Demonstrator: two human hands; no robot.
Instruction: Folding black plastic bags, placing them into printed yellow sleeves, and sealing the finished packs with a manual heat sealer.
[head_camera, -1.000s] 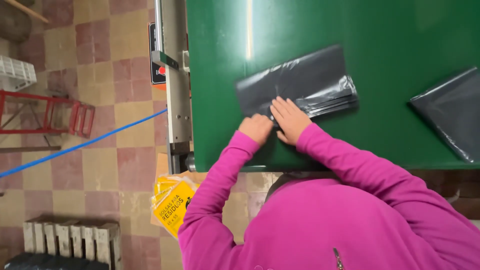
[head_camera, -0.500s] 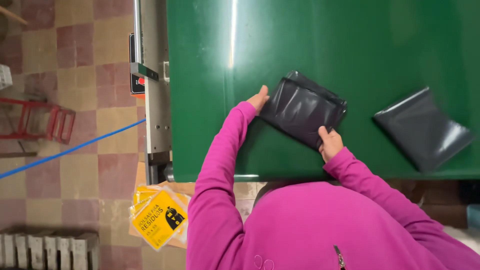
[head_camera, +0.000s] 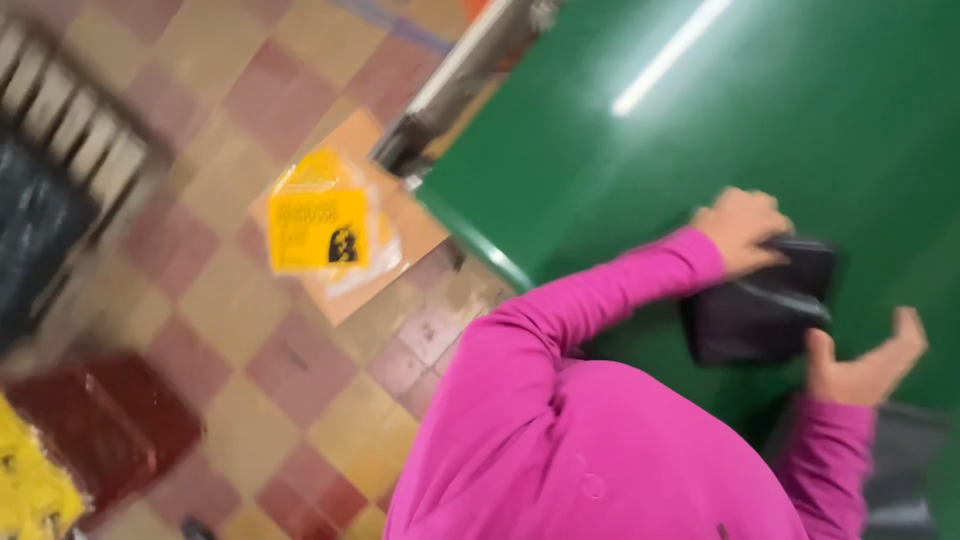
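A folded black plastic bag (head_camera: 752, 322) lies on the green table (head_camera: 800, 110). My left hand (head_camera: 741, 229) reaches out in a pink sleeve, and its fingers curl over the bag's far edge. My right hand (head_camera: 866, 361) sits just right of the bag, palm open and fingers apart, with the thumb against the bag's near corner. The whole view is tilted and blurred.
A second dark bag (head_camera: 903, 462) lies at the lower right by my right sleeve. A metal rail (head_camera: 462, 78) runs along the table's left edge. On the checkered floor lie yellow packets on cardboard (head_camera: 318, 224), a red frame (head_camera: 95, 412) and a dark crate (head_camera: 40, 190).
The view has swung and tilted sharply. The black bag is now folded smaller. My left hand has moved onto its far edge, and my right hand has come off it to the side.
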